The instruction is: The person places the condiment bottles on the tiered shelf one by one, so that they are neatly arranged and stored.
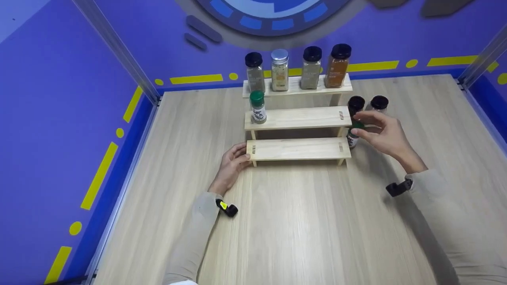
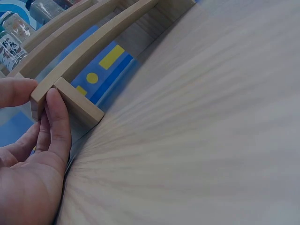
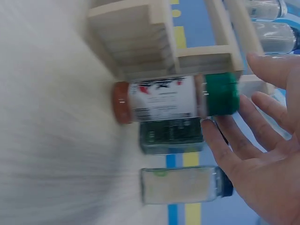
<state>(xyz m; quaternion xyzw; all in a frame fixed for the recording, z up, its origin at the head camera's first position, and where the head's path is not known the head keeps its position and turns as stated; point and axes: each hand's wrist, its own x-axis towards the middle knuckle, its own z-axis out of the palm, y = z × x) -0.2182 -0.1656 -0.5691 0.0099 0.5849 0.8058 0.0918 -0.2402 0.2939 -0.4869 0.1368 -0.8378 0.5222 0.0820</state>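
Green-capped spice jar (image 3: 164, 99), upright beside a three-tier wooden rack (image 1: 297, 117).
Clear-walled, reddish-brown at the foot; white label printed in black and red, barcode-like block, wording too blurred to read. Long axis vertical, cap pointing up. Head view: stands on the table (image 1: 297, 217) between 3 and 4 o'clock of rack centre; black-capped jars at its 12 (image 1: 356, 103) and 1 o'clock (image 1: 379, 102). Right hand (image 1: 384, 134): fingers parted about the cap, contact unclear. Left hand (image 1: 231, 166): thumb and fingers pinch the rack's lowest shelf, 8 o'clock end.

No words legible: print on green-capped jar (image 3: 164, 99) blurred, label on orange jar (image 1: 336, 75) too small
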